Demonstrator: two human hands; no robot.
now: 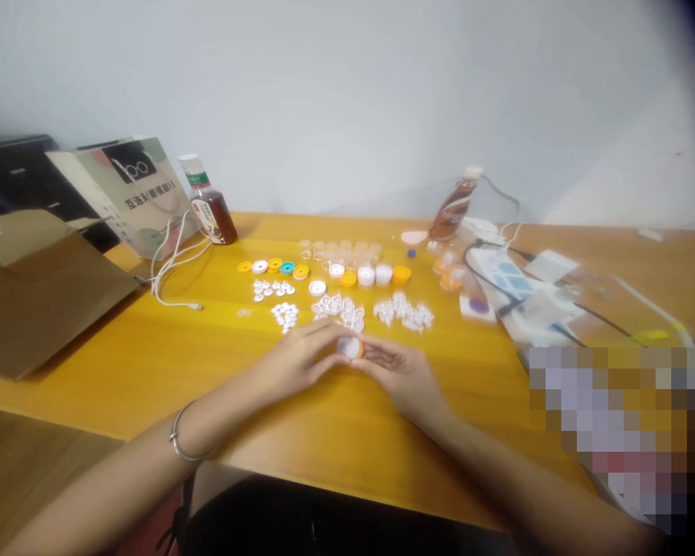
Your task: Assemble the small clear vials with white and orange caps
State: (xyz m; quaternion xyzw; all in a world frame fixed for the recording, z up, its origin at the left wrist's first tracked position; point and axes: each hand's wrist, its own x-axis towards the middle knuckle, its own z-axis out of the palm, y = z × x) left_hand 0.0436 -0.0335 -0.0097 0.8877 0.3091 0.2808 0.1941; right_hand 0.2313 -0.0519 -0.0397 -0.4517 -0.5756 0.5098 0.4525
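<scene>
My left hand and my right hand meet over the wooden table, both closed on a small round white-and-orange cap-like piece. Its pale face is turned toward me, with an orange edge on the right. Just beyond my fingers lie a heap of clear plastic pieces and a second heap of whitish pieces. Small white discs are gathered to the left of these. Farther back runs a row of round pieces in yellow, white, blue and orange, among them a blue ring and an orange one.
Clear round covers stand behind the row. One dark bottle is at the back left, another at the back right. A cardboard box, paper bag and white cable lie left; a power strip with cables lies right.
</scene>
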